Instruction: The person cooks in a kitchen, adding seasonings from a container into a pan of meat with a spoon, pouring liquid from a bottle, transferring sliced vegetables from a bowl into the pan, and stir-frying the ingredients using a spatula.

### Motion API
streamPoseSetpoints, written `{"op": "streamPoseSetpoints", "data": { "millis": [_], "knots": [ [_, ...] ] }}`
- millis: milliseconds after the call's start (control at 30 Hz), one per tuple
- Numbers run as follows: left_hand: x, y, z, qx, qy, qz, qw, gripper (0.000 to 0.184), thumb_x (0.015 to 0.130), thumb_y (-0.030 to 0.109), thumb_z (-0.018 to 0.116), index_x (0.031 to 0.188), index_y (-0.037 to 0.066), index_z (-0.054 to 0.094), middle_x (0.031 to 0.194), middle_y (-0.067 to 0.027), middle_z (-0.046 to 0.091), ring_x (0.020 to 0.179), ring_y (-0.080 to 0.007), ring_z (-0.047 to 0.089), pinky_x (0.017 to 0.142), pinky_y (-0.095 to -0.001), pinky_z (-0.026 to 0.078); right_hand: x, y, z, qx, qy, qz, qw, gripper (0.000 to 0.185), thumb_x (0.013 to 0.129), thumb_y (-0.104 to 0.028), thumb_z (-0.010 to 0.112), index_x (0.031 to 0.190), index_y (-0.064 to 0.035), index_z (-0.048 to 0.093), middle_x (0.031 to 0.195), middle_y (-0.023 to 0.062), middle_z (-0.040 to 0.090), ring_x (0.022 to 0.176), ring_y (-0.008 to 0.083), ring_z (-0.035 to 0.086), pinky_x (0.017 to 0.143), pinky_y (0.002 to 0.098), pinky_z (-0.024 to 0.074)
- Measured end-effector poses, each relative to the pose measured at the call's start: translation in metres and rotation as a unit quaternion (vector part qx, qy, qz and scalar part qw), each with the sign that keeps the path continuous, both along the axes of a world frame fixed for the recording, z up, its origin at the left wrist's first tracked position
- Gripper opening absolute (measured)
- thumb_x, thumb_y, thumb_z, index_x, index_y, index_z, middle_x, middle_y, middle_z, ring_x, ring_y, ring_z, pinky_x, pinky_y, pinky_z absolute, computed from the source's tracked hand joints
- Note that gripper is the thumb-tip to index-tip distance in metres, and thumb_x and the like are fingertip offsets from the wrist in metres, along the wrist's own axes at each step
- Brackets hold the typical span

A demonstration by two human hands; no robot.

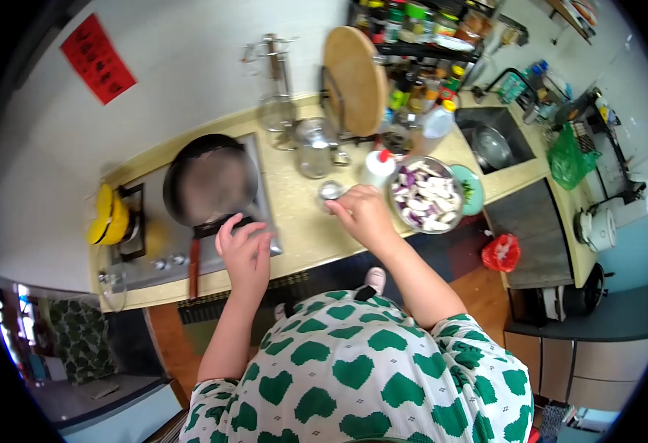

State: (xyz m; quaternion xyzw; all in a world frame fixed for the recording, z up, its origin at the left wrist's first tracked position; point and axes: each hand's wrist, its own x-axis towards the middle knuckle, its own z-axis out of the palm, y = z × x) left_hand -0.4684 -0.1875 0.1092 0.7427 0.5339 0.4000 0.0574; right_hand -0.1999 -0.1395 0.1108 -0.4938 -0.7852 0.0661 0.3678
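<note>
My left hand [244, 255] is raised with its fingers apart, holding nothing, beside the near right rim of a dark frying pan [212, 181]. The pan stands on the stove, its reddish-brown handle [194, 269] pointing towards me; its contents are blurred. My right hand [366, 214] is closed, thumb and fingers at the edge of a small clear jar [331, 190] over the counter. Just right of that jar stands a white bottle with a red cap [378, 168]. Further right, a metal bowl [442, 228] holds cut purple-and-white pieces that look like eggplant.
A glass pitcher [315, 148] and a round cutting board [355, 81] stand along the wall. Behind the bowl are a light green plate [473, 190] and the sink [519, 151]. A yellow pot [108, 215] sits at the stove's left. A red bag [500, 253] hangs below the counter.
</note>
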Motion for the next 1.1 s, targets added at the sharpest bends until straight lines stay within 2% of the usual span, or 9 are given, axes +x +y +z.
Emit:
{"op": "streamPoseSetpoints", "data": {
  "millis": [167, 300, 333, 400, 500, 567, 633, 867, 1100],
  "knots": [
    [0.151, 0.025, -0.011, -0.063, -0.089, -0.174, 0.979, 0.018, 0.096, 0.014, 0.062, 0.091, 0.008, 0.079, 0.105, -0.0074, 0.072, 0.109, -0.0333, 0.062, 0.099, -0.0465, 0.045, 0.141, -0.008, 0.003, -0.032, 0.032, -0.023, 0.999, 0.018, 0.097, -0.015, 0.058, 0.098, -0.0094, 0.075, 0.083, 0.0099, 0.071, 0.084, 0.0312, 0.066, 0.089, 0.0396, 0.0459],
    [0.246, 0.035, -0.032, -0.250, -0.132, -0.164, 0.945, 0.055, 0.089, 0.000, 0.066, 0.142, 0.008, 0.054, 0.135, -0.0165, 0.054, 0.102, -0.0337, 0.064, 0.086, -0.0386, 0.054, 0.254, -0.008, -0.027, -0.095, 0.073, -0.146, 0.982, 0.021, 0.094, -0.009, 0.063, 0.111, -0.0045, 0.073, 0.097, 0.0189, 0.070, 0.096, 0.0380, 0.066, 0.083, 0.0471, 0.0524],
    [0.256, 0.041, -0.055, -0.263, -0.089, -0.170, 0.946, 0.080, 0.087, 0.002, 0.073, 0.155, 0.011, 0.033, 0.144, -0.0176, 0.044, 0.100, -0.0297, 0.065, 0.082, -0.0365, 0.056, 0.278, -0.007, -0.042, -0.100, 0.074, -0.165, 0.978, 0.022, 0.093, -0.008, 0.065, 0.113, -0.0036, 0.072, 0.099, 0.0194, 0.070, 0.097, 0.0388, 0.066, 0.086, 0.0463, 0.0521],
    [0.279, 0.045, -0.112, -0.387, -0.175, -0.100, 0.900, 0.083, 0.089, 0.011, 0.076, 0.157, 0.012, 0.028, 0.142, -0.0161, 0.045, 0.102, -0.0253, 0.063, 0.084, -0.0360, 0.055, 0.318, -0.007, -0.067, -0.142, 0.042, -0.181, 0.972, 0.031, 0.089, -0.011, 0.073, 0.118, -0.0033, 0.070, 0.110, 0.0192, 0.067, 0.104, 0.0387, 0.064, 0.093, 0.0432, 0.0513],
    [0.299, 0.049, -0.168, -0.582, -0.313, -0.072, 0.747, 0.086, 0.094, 0.029, 0.076, 0.158, 0.013, 0.020, 0.141, -0.0152, 0.051, 0.105, -0.0272, 0.067, 0.087, -0.0392, 0.057, 0.334, -0.003, -0.079, -0.203, 0.057, -0.153, 0.965, 0.044, 0.085, -0.016, 0.079, 0.126, -0.0049, 0.066, 0.117, 0.0184, 0.065, 0.111, 0.0379, 0.062, 0.096, 0.0417, 0.0505],
    [0.312, 0.057, -0.153, -0.711, -0.423, -0.103, 0.552, 0.081, 0.097, 0.032, 0.072, 0.156, 0.014, 0.020, 0.139, -0.0159, 0.054, 0.106, -0.0310, 0.069, 0.088, -0.0415, 0.058, 0.335, 0.004, -0.093, -0.259, 0.069, -0.088, 0.959, 0.088, 0.069, -0.022, 0.093, 0.145, -0.0112, 0.052, 0.139, 0.0227, 0.053, 0.128, 0.0410, 0.054, 0.107, 0.0430, 0.0472],
    [0.324, 0.058, -0.158, -0.736, -0.473, -0.129, 0.467, 0.071, 0.097, 0.021, 0.067, 0.153, 0.015, 0.025, 0.135, -0.0136, 0.058, 0.105, -0.0327, 0.070, 0.090, -0.0455, 0.059, 0.318, 0.012, -0.087, -0.270, -0.011, -0.055, 0.961, 0.110, 0.060, -0.026, 0.097, 0.154, -0.0160, 0.042, 0.151, 0.0250, 0.042, 0.138, 0.0432, 0.045, 0.114, 0.0447, 0.0419],
    [0.350, 0.047, -0.202, -0.689, -0.538, -0.088, 0.477, 0.050, 0.087, 0.000, 0.058, 0.137, 0.002, 0.050, 0.125, -0.0147, 0.064, 0.104, -0.0313, 0.069, 0.086, -0.0451, 0.062, 0.282, 0.032, -0.093, -0.277, -0.172, -0.002, 0.945, 0.123, 0.050, -0.030, 0.099, 0.156, -0.0328, 0.038, 0.162, 0.0186, 0.028, 0.145, 0.0493, 0.031, 0.114, 0.0598, 0.0361],
    [0.326, 0.024, -0.123, -0.690, -0.514, -0.044, 0.508, 0.050, 0.085, -0.002, 0.053, 0.135, -0.002, 0.053, 0.125, -0.0163, 0.065, 0.105, -0.0296, 0.070, 0.084, -0.0430, 0.064, 0.254, 0.006, -0.036, -0.275, -0.229, 0.038, 0.933, 0.098, 0.061, -0.028, 0.095, 0.149, -0.0298, 0.050, 0.162, 0.0183, 0.029, 0.146, 0.0398, 0.033, 0.113, 0.0569, 0.0338]
  ]
}}
